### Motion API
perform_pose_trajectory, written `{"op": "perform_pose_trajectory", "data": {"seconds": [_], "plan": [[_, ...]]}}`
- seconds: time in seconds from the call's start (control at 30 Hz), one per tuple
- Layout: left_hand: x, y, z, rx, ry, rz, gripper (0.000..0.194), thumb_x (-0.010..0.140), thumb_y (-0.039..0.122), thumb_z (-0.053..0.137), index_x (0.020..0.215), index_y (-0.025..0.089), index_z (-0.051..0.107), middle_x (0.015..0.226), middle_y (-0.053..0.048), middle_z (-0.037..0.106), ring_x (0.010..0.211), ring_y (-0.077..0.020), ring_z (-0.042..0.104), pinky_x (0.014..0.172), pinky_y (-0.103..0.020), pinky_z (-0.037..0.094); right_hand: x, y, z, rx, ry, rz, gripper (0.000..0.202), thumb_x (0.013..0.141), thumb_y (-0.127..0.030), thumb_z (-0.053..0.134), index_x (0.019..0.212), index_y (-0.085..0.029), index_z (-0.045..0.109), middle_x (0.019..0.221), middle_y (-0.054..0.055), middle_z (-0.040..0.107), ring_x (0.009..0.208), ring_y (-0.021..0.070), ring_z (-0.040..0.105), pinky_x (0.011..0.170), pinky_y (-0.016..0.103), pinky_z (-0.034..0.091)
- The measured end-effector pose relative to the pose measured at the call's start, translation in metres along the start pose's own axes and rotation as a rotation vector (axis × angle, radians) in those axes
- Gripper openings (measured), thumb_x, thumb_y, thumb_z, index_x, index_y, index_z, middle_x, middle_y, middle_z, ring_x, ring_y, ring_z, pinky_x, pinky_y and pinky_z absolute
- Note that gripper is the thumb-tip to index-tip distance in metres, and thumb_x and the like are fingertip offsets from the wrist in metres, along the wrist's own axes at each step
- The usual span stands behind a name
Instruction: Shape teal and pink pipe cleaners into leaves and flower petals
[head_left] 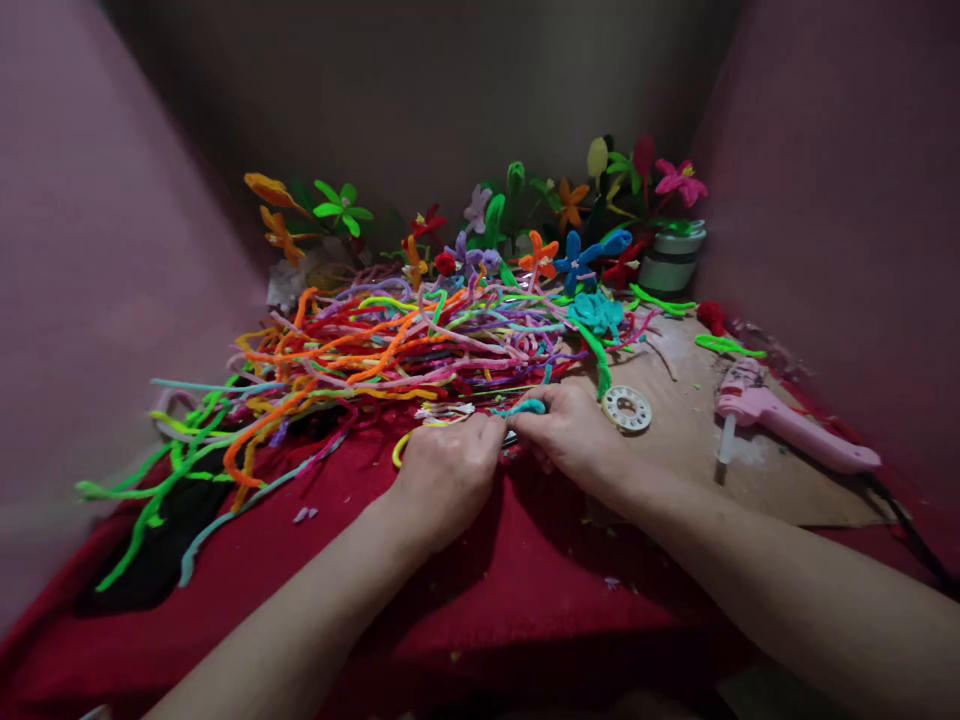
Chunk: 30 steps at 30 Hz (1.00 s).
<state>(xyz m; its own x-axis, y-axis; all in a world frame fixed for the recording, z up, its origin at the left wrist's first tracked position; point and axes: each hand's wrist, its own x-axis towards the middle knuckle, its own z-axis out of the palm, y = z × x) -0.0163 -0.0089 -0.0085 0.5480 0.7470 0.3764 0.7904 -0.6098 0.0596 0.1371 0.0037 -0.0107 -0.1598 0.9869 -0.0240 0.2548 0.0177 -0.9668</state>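
A short teal pipe cleaner point(527, 407) is bent into a curve between my hands, near the middle of the view. My right hand point(574, 440) is closed on it with thumb and forefinger. Right beside it, my left hand point(454, 462) is closed in a pinch, its fingertips at the teal piece's left end. The fingers of my left hand hide what they grip. A yellow pipe cleaner point(400, 450) curves out by the left hand, and pale short pieces point(448, 411) lie just behind it.
Behind the hands spreads a heap of colourful pipe cleaners point(375, 345), with fuzzy flowers point(574, 262) at the back. A pink glue gun point(799, 425) and a round cream disc point(627, 410) lie on cardboard point(675, 470) at right. A striped pot point(671, 258) stands behind. Red cloth point(525, 590) covers the table.
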Motion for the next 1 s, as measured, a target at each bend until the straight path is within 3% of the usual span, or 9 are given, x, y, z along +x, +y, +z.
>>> {"op": "perform_pose_trajectory", "data": {"seconds": [0.1,0.23,0.3,0.4,0.5,0.63,0.73,0.8,1.0], "plan": [[0.003,0.0,0.002,-0.165,0.013,-0.127,0.019,0.081,0.021,0.044,0.065,0.018,0.053,0.056,-0.001,0.055,0.049,-0.0114,0.048,0.047,-0.022,0.029,-0.002,-0.002,0.0,-0.128,0.088,-0.193,0.013,0.069,-0.016,0.051,0.056,-0.017,0.053,0.049,-0.004,0.047,0.048,0.0087,0.04,0.047,0.021,0.029],[0.009,0.002,-0.003,-0.698,-0.065,-0.383,0.016,0.081,0.027,0.047,0.071,0.018,0.056,0.055,0.002,0.055,0.044,-0.0087,0.047,0.046,-0.019,0.035,-0.006,-0.004,-0.001,-0.202,0.151,-0.312,0.013,0.073,-0.015,0.051,0.061,-0.016,0.056,0.057,-0.003,0.051,0.055,0.0094,0.043,0.053,0.022,0.031],[0.013,0.003,-0.007,-0.95,-0.099,-0.545,0.017,0.079,0.032,0.049,0.072,0.017,0.055,0.05,0.004,0.052,0.036,-0.0072,0.042,0.039,-0.018,0.032,-0.006,-0.004,-0.001,-0.138,0.159,-0.341,0.012,0.076,-0.017,0.05,0.067,-0.016,0.058,0.062,-0.002,0.054,0.059,0.0101,0.045,0.057,0.022,0.034],[0.021,0.001,-0.016,-1.115,-0.09,-0.692,0.019,0.074,0.035,0.057,0.071,0.016,0.054,0.05,0.004,0.052,0.034,-0.0065,0.041,0.035,-0.018,0.028,-0.005,-0.003,0.001,0.075,0.172,-0.288,0.011,0.079,-0.024,0.05,0.08,-0.017,0.059,0.069,0.0,0.058,0.062,0.0113,0.049,0.059,0.022,0.038],[0.035,-0.001,-0.023,-1.132,-0.022,-0.665,0.021,0.069,0.035,0.062,0.071,0.014,0.057,0.055,0.003,0.055,0.04,-0.0067,0.044,0.039,-0.018,0.031,-0.007,-0.001,0.007,0.191,0.144,-0.194,0.012,0.08,-0.025,0.048,0.08,-0.018,0.057,0.063,-0.002,0.055,0.058,0.0114,0.048,0.055,0.022,0.037],[0.064,0.004,-0.026,-1.095,0.064,-0.587,0.021,0.064,0.032,0.067,0.07,0.013,0.063,0.046,0.006,0.046,0.04,-0.0051,0.037,0.04,-0.018,0.029,-0.013,0.002,0.017,0.138,0.066,-0.221,0.018,0.08,-0.019,0.045,0.063,-0.018,0.052,0.057,-0.002,0.051,0.057,0.0108,0.045,0.055,0.022,0.035],[0.093,0.013,-0.024,-1.113,0.01,-0.601,0.018,0.064,0.03,0.067,0.066,0.013,0.061,0.04,0.007,0.04,0.034,-0.0038,0.031,0.036,-0.018,0.022,-0.014,0.006,0.022,0.114,0.031,-0.263,0.018,0.08,-0.016,0.045,0.065,-0.018,0.055,0.058,-0.002,0.052,0.057,0.0104,0.044,0.055,0.021,0.034],[0.115,0.019,-0.02,-1.128,-0.024,-0.597,0.015,0.066,0.024,0.065,0.059,0.013,0.057,0.04,0.005,0.044,0.032,-0.0045,0.035,0.034,-0.019,0.021,-0.014,0.009,0.023,0.085,0.026,-0.265,0.018,0.079,-0.016,0.046,0.066,-0.017,0.058,0.058,-0.001,0.054,0.057,0.0105,0.045,0.055,0.021,0.034],[0.182,0.027,0.005,-1.129,-0.046,-0.608,0.024,0.068,0.011,0.061,0.049,0.016,0.046,0.034,0.005,0.04,0.025,-0.0054,0.032,0.031,-0.02,0.023,-0.014,0.013,0.024,0.046,0.014,-0.289,0.021,0.075,-0.012,0.045,0.069,-0.016,0.064,0.065,0.003,0.063,0.064,0.0127,0.053,0.059,0.022,0.036]]}}
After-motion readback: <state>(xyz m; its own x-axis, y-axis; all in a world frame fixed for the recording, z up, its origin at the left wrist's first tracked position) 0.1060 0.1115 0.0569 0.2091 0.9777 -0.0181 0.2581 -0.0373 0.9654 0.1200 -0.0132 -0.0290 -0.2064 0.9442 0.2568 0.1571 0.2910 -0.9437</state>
